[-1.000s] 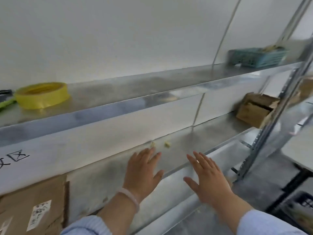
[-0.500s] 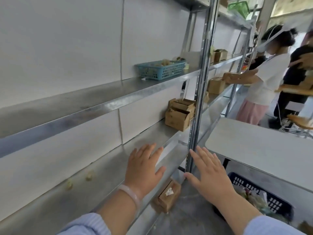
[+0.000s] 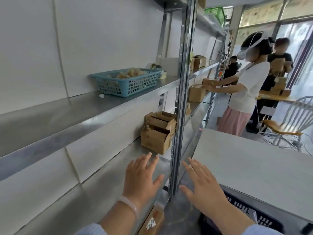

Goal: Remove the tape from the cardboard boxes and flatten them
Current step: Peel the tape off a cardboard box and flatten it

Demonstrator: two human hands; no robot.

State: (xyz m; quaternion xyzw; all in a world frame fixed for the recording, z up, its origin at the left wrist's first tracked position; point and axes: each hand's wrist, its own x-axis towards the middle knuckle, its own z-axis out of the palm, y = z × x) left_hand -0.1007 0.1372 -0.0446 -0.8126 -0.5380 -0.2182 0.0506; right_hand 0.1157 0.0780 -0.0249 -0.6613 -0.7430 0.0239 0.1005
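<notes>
A stack of small open cardboard boxes (image 3: 156, 133) stands on the lower metal shelf (image 3: 105, 170) beside the upright post (image 3: 180, 106). My left hand (image 3: 141, 179) is held out flat, fingers spread, over the shelf's front edge, short of the boxes. My right hand (image 3: 202, 184) is also flat and empty, right of the post. A small labelled box (image 3: 152, 221) lies below the shelf near the floor. More boxes (image 3: 196, 93) sit farther along the shelving.
A blue basket (image 3: 128, 82) of crumpled tape and tape rolls (image 3: 159, 71) sit on the upper shelf. A white table (image 3: 250, 167) stands right, with a dark crate (image 3: 250, 212) under it. Other people (image 3: 245, 92) handle boxes behind; a chair (image 3: 286, 126) stands at right.
My view has swung right along the shelving, bringing the box stack, the post, the table and the people into sight. Both hands stay flat and empty in front of me.
</notes>
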